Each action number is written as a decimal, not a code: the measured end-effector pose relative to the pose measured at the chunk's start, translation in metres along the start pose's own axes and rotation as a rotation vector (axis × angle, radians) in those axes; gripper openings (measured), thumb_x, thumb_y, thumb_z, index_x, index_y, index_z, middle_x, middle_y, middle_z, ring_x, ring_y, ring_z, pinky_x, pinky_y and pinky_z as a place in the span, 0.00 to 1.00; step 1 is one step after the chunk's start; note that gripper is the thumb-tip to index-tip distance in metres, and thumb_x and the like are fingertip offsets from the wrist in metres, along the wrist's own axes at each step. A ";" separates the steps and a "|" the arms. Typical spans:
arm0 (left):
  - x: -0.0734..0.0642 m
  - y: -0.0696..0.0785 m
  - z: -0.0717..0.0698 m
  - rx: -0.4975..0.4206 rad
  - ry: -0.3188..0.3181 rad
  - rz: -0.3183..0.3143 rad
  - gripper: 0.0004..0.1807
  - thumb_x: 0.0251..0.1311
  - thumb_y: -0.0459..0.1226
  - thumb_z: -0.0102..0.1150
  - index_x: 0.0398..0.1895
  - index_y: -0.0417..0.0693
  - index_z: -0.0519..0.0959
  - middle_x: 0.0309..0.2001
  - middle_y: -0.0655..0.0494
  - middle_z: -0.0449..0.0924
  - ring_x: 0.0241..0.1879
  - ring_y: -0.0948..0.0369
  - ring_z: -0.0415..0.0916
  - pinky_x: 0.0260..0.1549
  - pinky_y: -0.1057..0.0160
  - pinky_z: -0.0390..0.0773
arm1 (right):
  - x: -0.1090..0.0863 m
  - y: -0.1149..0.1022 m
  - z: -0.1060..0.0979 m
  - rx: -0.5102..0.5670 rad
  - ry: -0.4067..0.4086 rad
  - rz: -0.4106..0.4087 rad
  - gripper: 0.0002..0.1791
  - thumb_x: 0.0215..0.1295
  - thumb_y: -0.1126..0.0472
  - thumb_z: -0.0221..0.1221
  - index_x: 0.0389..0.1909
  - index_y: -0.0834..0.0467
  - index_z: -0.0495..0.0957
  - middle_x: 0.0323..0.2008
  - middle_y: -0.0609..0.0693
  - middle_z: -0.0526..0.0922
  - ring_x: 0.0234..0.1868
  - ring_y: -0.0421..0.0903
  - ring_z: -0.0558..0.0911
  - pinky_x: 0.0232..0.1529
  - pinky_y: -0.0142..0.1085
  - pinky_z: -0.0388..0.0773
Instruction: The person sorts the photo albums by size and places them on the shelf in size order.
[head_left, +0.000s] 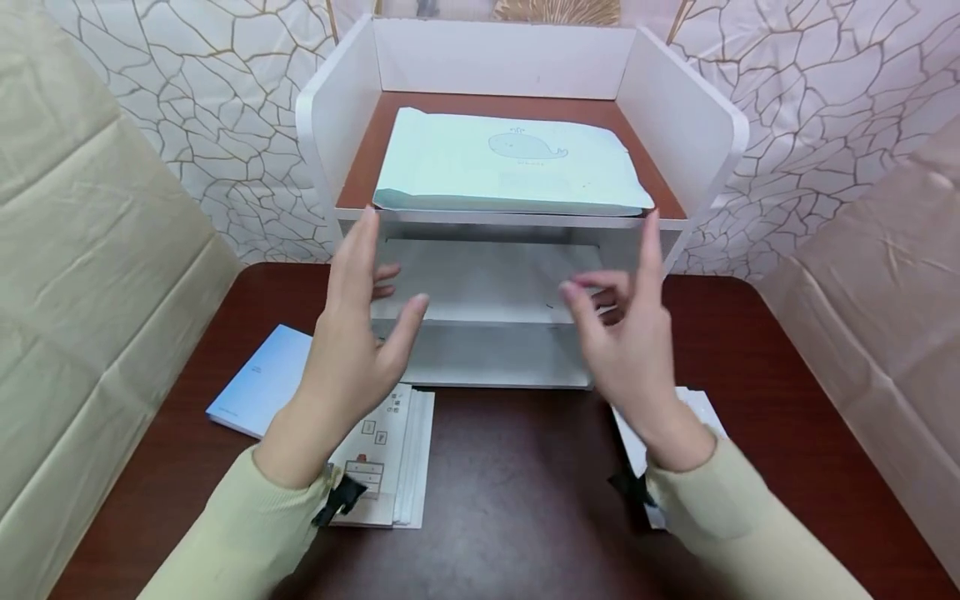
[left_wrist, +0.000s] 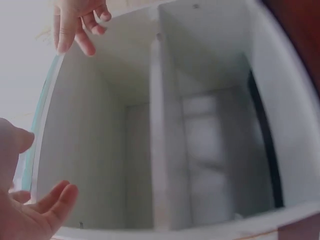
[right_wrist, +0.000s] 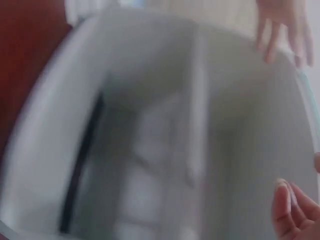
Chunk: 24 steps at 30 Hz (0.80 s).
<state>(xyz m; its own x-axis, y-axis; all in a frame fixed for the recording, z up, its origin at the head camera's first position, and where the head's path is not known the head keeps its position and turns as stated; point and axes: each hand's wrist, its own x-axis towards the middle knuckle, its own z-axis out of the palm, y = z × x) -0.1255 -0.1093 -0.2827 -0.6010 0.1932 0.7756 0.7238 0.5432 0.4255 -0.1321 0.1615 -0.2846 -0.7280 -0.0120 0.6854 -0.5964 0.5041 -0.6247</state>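
Note:
A wide pale sheet bundle with a whale drawing (head_left: 465, 158) lies flat on the brown top of a small white desk shelf (head_left: 510, 58), along its front edge. My left hand (head_left: 341, 350) is raised at the bundle's front left corner, its thumb spread from its fingers. At the front right corner is my right hand (head_left: 637, 350), index finger extended upward, the other fingers loosely bent. Both index fingertips are right at the shelf's front edge, and neither hand grips anything. The left wrist view shows the shelf's two compartments beneath, parted by a board (left_wrist: 159, 130).
On the dark red-brown table (head_left: 510, 483), a blue book (head_left: 262, 375) lies to the left, beside a stack of printed booklets (head_left: 382, 467) under my left wrist. White papers (head_left: 701, 408) lie partly beneath my right forearm. Beige cloth panels (head_left: 877, 333) flank the table.

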 end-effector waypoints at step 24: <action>-0.123 -0.026 -0.021 0.304 -0.343 -0.449 0.65 0.34 0.70 0.69 0.77 0.60 0.49 0.68 0.48 0.60 0.54 0.51 0.71 0.41 0.44 0.76 | -0.105 0.014 0.076 0.202 -0.454 0.440 0.41 0.55 0.43 0.69 0.67 0.47 0.63 0.51 0.46 0.78 0.46 0.44 0.79 0.45 0.40 0.78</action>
<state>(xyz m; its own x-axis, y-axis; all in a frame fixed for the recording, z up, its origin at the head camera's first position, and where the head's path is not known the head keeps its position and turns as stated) -0.0635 -0.1648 -0.3790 -0.9342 0.1160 0.3373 0.2777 0.8298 0.4839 -0.0897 0.1038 -0.3939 -0.9620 -0.2271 0.1517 -0.2299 0.3736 -0.8986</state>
